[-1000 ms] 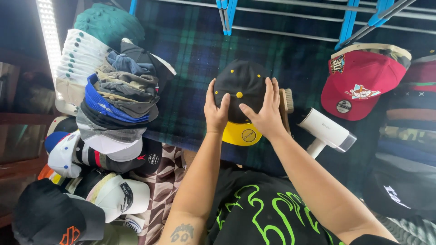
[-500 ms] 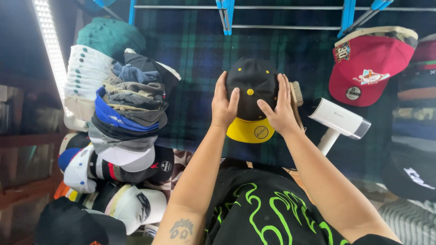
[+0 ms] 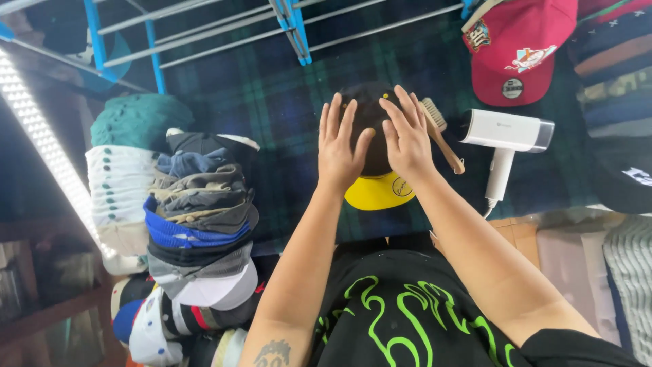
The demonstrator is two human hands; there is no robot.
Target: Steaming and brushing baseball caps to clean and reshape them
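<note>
A black cap with yellow dots and a yellow brim (image 3: 378, 191) lies on the dark plaid cloth (image 3: 285, 88), brim towards me. My left hand (image 3: 341, 148) rests flat on its crown, fingers spread and pointing away. My right hand (image 3: 405, 136) lies flat on the crown beside it, also with the fingers apart. Both palms press on the cap and cover most of the crown; neither hand grips it.
A wooden brush (image 3: 439, 132) and a white handheld steamer (image 3: 506, 138) lie right of the cap. A red cap (image 3: 519, 47) sits at the top right. Tall stacks of caps (image 3: 197, 217) stand on the left. A blue-and-grey drying rack (image 3: 292, 27) spans the back.
Both hands moved from the sides of the cap onto its crown and lie flat there. The view has tilted and shifted, so the cap stacks sit lower left.
</note>
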